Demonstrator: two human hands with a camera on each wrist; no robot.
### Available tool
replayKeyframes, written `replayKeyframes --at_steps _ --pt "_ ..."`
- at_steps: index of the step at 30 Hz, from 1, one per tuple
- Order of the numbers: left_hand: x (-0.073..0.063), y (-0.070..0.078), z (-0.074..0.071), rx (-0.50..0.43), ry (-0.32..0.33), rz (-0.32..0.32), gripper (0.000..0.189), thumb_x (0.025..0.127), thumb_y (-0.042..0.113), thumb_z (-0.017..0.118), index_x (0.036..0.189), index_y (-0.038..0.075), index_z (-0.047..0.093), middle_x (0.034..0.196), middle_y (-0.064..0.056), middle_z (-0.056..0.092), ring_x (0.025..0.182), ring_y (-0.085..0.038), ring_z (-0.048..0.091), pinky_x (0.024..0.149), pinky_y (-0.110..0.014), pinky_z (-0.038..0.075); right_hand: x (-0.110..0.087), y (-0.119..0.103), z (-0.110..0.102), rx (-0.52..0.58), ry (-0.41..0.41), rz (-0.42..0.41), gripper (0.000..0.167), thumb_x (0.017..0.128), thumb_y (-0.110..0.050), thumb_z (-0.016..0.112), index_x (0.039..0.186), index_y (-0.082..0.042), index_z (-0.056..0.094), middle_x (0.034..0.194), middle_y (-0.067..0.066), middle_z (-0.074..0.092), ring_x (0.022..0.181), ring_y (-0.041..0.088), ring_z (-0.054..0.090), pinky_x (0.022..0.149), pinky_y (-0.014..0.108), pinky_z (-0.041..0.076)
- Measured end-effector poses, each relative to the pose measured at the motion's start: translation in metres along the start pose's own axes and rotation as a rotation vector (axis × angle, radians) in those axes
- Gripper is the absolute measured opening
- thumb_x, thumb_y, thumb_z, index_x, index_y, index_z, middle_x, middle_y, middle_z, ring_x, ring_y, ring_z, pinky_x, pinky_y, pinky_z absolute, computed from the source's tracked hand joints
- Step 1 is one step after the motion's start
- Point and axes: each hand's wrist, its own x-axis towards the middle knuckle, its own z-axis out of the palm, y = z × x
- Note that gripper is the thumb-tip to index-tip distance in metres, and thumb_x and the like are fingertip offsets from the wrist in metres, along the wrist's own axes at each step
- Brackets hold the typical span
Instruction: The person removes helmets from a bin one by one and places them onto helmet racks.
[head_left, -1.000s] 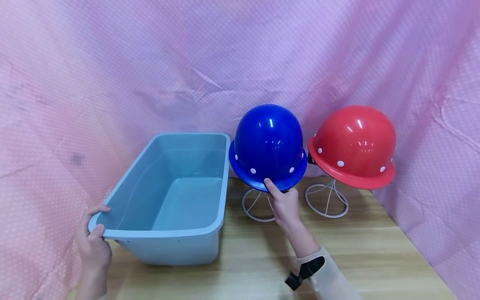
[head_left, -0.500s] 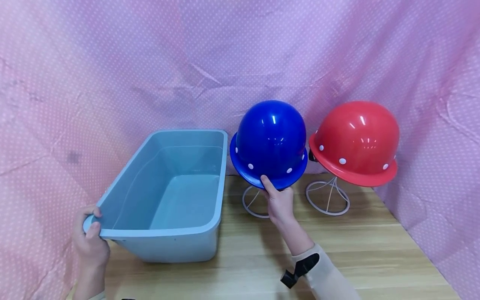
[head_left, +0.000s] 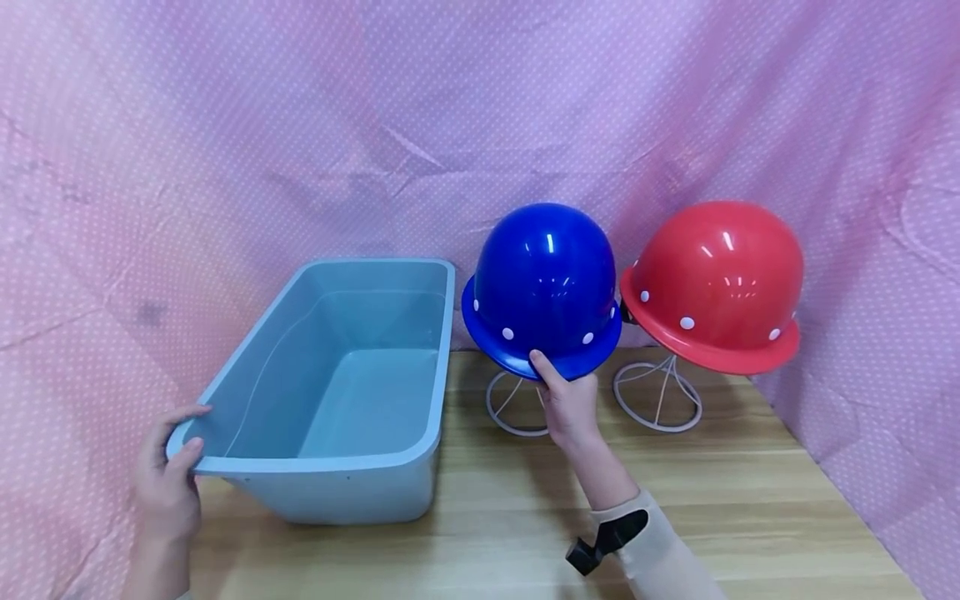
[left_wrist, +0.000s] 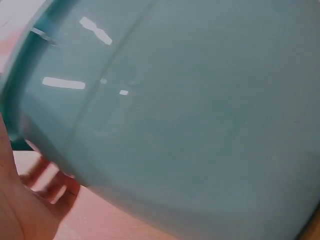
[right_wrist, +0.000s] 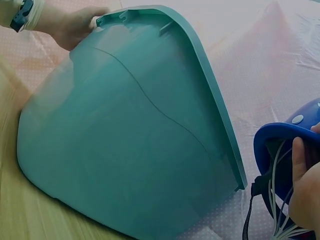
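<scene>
My left hand [head_left: 167, 483] is at the near left corner of a light blue plastic tub [head_left: 315, 463], thumb by the front rim and index finger over the side rim. In the left wrist view, its other fingers [left_wrist: 55, 190] curl at the tub's outer wall. My right hand [head_left: 573, 412] grips the front brim of a blue safety helmet [head_left: 546, 279], thumb on top and fingers under it. The helmet sits over a white wire stand [head_left: 517, 432]. In the right wrist view, strands of the stand show under the brim next to a black coiled cord [right_wrist: 246, 217].
A red safety helmet [head_left: 716, 287] rests tilted on another white wire stand [head_left: 656, 429], right beside the blue one. The wooden table [head_left: 510, 542] ends at a slanting right edge. A pink dotted curtain [head_left: 450, 125] hangs behind and along both sides.
My left hand has shifted slightly left at the tub's corner, its index finger and thumb straighter and further apart. My right hand keeps its grip on the blue helmet's brim, with little movement.
</scene>
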Motion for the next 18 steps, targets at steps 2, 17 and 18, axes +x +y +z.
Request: replayKeyframes --at_steps 2,17,18 --pt "0.0 0.005 -0.003 0.007 -0.029 0.009 0.038 0.091 -0.002 0.037 0.126 -0.012 0.05 0.134 -0.011 0.047 0.128 -0.023 0.045 0.089 -0.016 0.045 -0.002 0.001 0.0 0.012 -0.001 0.007 0.059 0.083 0.002 0.067 0.133 -0.013 0.039 0.111 0.005 0.06 0.091 0.013 0.066 0.076 0.026 0.054" --pt "0.007 0.054 0.004 0.555 0.098 0.377 0.043 0.073 0.009 0.073 0.116 0.011 0.068 0.112 0.008 0.068 0.096 0.017 0.051 0.082 -0.006 0.034 -0.007 -0.005 -0.01 -0.071 -0.061 0.005 0.028 0.087 0.002 0.061 0.113 -0.006 0.053 0.092 0.001 0.066 0.075 0.013 0.066 0.066 0.026 0.054" --pt "0.006 0.06 0.008 0.564 0.093 0.416 0.044 0.071 0.011 0.074 0.115 0.012 0.069 0.111 0.01 0.068 0.096 0.018 0.05 0.082 -0.006 0.033 -0.007 -0.007 -0.013 -0.121 -0.082 0.029 0.023 0.088 0.0 0.061 0.109 -0.007 0.055 0.088 0.0 0.066 0.073 0.012 0.065 0.066 0.027 0.054"
